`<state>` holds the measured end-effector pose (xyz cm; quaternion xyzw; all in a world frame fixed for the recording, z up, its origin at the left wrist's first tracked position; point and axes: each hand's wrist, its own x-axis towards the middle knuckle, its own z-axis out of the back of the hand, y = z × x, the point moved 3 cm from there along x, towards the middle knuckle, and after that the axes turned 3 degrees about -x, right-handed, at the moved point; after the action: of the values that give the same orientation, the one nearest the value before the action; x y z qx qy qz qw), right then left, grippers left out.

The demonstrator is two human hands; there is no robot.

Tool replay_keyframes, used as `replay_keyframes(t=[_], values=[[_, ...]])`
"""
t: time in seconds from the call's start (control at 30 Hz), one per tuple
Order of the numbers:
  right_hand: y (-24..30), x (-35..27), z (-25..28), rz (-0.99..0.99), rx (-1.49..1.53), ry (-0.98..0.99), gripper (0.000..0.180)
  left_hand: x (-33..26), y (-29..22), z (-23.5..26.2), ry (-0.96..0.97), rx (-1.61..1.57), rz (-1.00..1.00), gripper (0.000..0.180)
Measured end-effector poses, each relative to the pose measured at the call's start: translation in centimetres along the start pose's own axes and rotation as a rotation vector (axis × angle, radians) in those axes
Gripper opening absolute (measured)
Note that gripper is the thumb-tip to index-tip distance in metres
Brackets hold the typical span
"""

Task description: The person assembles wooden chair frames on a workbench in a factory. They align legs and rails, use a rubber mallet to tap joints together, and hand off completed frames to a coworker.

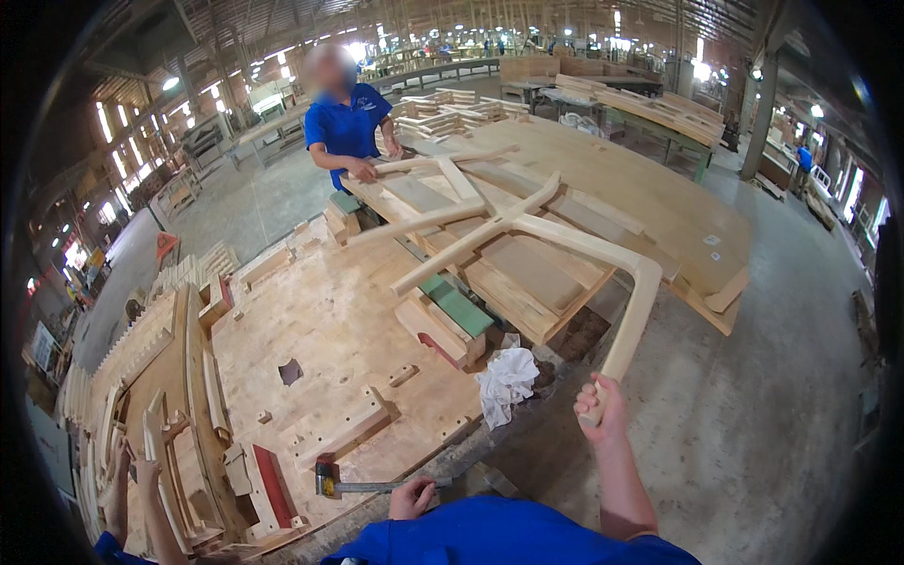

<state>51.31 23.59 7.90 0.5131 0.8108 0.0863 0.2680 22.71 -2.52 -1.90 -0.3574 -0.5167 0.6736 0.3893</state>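
The wooden frame (579,242), over the table (687,212) toward two o'clock, looks stiff, fairly light but unwieldy; smooth wood might slip. At four o'clock the right hand (605,405) wraps its grip round the leg end; the joint would suit another hold. Toward six, the left hand (411,497) meets the hammer (329,479); its grip I cannot tell.

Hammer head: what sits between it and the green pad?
Head view: nearest the hammer head, a long wooden block; then a small wooden block; then a red-faced wooden block beside the green pad.
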Motion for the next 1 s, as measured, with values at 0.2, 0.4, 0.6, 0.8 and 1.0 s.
replay_keyframes(t=[0.2, 0.4, 0.6, 0.8, 1.0], values=[[-3.1, 7.0, -3.7, -0.010, -0.005, 0.025, 0.014, -0.4, -1.0, 0.6, -0.040, 0.089, 0.021, 0.014], [-7.4, 14.4, -8.4, -0.025, 0.048, 0.047, 0.015, -3.2, -0.1, 2.3, -0.148, 0.127, 0.041, 0.014], [-8.8, 19.6, -10.1, -0.032, 0.013, 0.060, 0.020, -6.4, 1.7, 2.8, -0.302, -0.030, 0.165, 0.013], [-7.6, 17.8, -7.9, -0.203, -0.530, 0.170, 0.046, -8.8, 0.6, 3.0, -0.375, 0.049, 0.249, 0.014], [-8.9, 12.0, -2.9, -0.403, -0.763, 0.213, 0.045, -10.0, 2.7, 3.2, -0.394, 0.055, 0.229, 0.014]])
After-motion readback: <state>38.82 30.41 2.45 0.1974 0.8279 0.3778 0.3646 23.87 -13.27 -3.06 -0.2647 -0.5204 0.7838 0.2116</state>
